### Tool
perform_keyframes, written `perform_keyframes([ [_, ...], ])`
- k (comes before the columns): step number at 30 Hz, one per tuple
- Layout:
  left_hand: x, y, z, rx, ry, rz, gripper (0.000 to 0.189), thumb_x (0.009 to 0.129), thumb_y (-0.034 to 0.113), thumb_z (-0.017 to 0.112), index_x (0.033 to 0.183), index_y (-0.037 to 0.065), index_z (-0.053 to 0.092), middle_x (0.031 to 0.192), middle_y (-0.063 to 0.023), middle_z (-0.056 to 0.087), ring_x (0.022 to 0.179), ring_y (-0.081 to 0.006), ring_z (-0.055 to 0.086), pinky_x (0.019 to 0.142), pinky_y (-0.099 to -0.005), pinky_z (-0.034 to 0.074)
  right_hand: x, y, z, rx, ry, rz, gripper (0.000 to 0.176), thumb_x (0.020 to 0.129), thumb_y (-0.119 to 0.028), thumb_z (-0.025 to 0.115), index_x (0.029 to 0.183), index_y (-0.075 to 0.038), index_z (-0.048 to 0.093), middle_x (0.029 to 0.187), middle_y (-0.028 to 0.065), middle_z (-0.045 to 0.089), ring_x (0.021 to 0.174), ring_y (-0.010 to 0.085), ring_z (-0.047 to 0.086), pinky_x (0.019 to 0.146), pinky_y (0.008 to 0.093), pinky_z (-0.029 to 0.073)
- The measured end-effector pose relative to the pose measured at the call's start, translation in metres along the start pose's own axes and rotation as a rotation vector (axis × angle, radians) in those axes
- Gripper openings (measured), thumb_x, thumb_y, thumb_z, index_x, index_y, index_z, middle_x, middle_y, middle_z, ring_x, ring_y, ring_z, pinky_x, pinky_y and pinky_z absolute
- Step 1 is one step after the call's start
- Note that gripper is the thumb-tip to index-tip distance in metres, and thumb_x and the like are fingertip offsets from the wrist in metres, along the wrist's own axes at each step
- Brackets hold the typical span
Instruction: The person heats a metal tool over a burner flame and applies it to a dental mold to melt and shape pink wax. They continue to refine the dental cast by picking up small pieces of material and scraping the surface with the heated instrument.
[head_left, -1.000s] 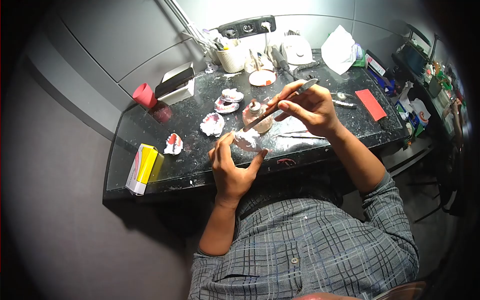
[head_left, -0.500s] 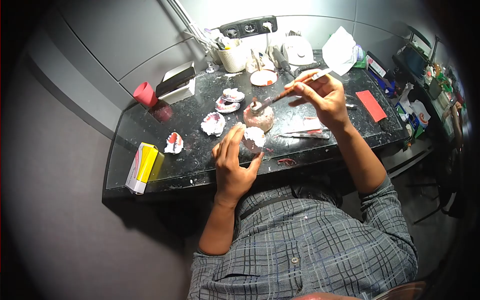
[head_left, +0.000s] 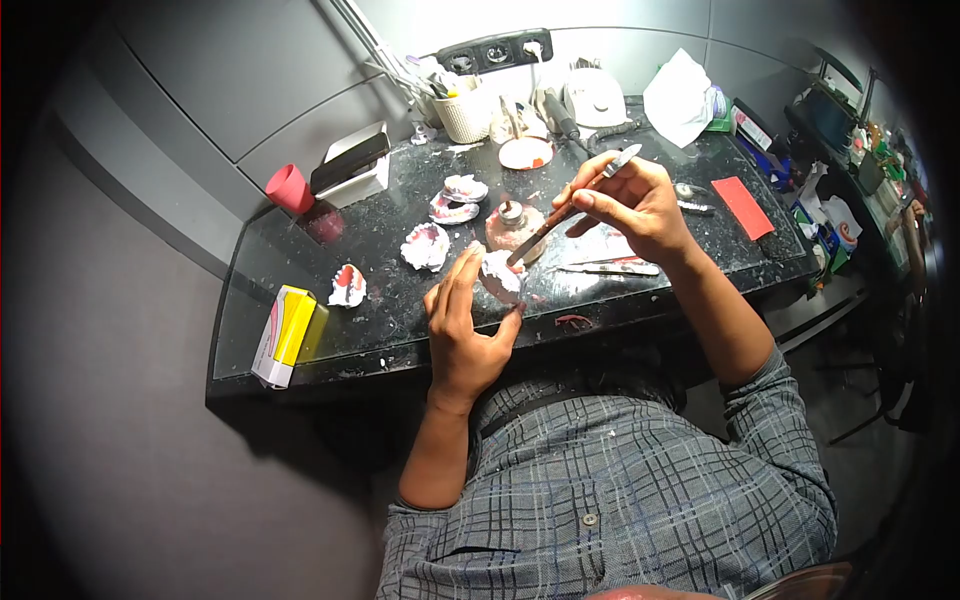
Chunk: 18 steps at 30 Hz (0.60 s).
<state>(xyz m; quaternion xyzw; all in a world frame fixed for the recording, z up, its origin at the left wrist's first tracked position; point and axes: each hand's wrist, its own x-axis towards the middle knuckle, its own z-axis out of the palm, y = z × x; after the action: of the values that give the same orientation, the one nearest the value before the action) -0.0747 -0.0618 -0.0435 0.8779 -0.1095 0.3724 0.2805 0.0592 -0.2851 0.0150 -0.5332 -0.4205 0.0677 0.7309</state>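
Between its thumb and fingers, my left hand (head_left: 462,325) holds a white plaster dental model (head_left: 502,277) at the front of the black worktop. My right hand (head_left: 628,205) grips a long slim tool with a dark shaft and a pale blade-like upper end (head_left: 622,160). The tool slants down left, and its dark lower tip meets the top of the model, where a little red shows. Just behind the model stands a round pinkish burner (head_left: 516,226) with a metal neck. Several other plaster models, one being a white and red one (head_left: 426,247), lie left of the burner.
On the left are a yellow and white box (head_left: 285,338), a pink cup (head_left: 289,188) and a white tray (head_left: 375,180). Behind stand a tool holder (head_left: 466,118) and a round dish (head_left: 525,153). A red sheet (head_left: 743,208) and metal tools (head_left: 610,268) lie to the right.
My right hand has tilted the tool and brought its lower tip from the burner's neck down to the model. The model in my left hand has shifted slightly.
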Motion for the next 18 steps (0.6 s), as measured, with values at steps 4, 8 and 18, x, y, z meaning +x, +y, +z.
perform_keyframes([
  [4, -0.0004, -0.0007, -0.0008, -0.033, 0.014, -0.03, 0.073, 0.071, 0.016, 0.087, 0.135, 0.0, 0.054, 0.134, -0.019, 0.061, 0.122, -0.0361, 0.059, 0.104, -0.0437, 0.043, -0.001, -0.0029, -0.0033, 0.02, -0.019, 0.014, 0.014, 0.097, -0.005, 0.065, 0.108, 0.004, 0.061, 0.101, 0.0158, 0.072, 0.097, 0.025, 0.072, 0.075, 0.0349, 0.064],
  [8, -0.0015, -0.0017, -0.0011, -0.053, 0.013, -0.045, 0.074, 0.072, 0.018, 0.087, 0.135, 0.0, 0.055, 0.133, -0.019, 0.062, 0.119, -0.0364, 0.059, 0.103, -0.0436, 0.045, -0.0001, -0.0023, -0.0045, 0.06, -0.02, 0.002, 0.014, 0.097, -0.004, 0.064, 0.108, 0.004, 0.061, 0.101, 0.017, 0.072, 0.097, 0.026, 0.072, 0.075, 0.0361, 0.064],
  [18, -0.0003, -0.0004, -0.0018, -0.044, -0.032, 0.007, 0.075, 0.074, 0.021, 0.085, 0.136, -0.003, 0.052, 0.135, -0.0211, 0.06, 0.121, -0.0337, 0.059, 0.104, -0.0418, 0.038, 0.0046, 0.0008, 0.0016, 0.025, 0.06, 0.007, 0.014, 0.097, -0.004, 0.063, 0.108, 0.005, 0.062, 0.102, 0.016, 0.072, 0.098, 0.0262, 0.072, 0.076, 0.036, 0.064],
])
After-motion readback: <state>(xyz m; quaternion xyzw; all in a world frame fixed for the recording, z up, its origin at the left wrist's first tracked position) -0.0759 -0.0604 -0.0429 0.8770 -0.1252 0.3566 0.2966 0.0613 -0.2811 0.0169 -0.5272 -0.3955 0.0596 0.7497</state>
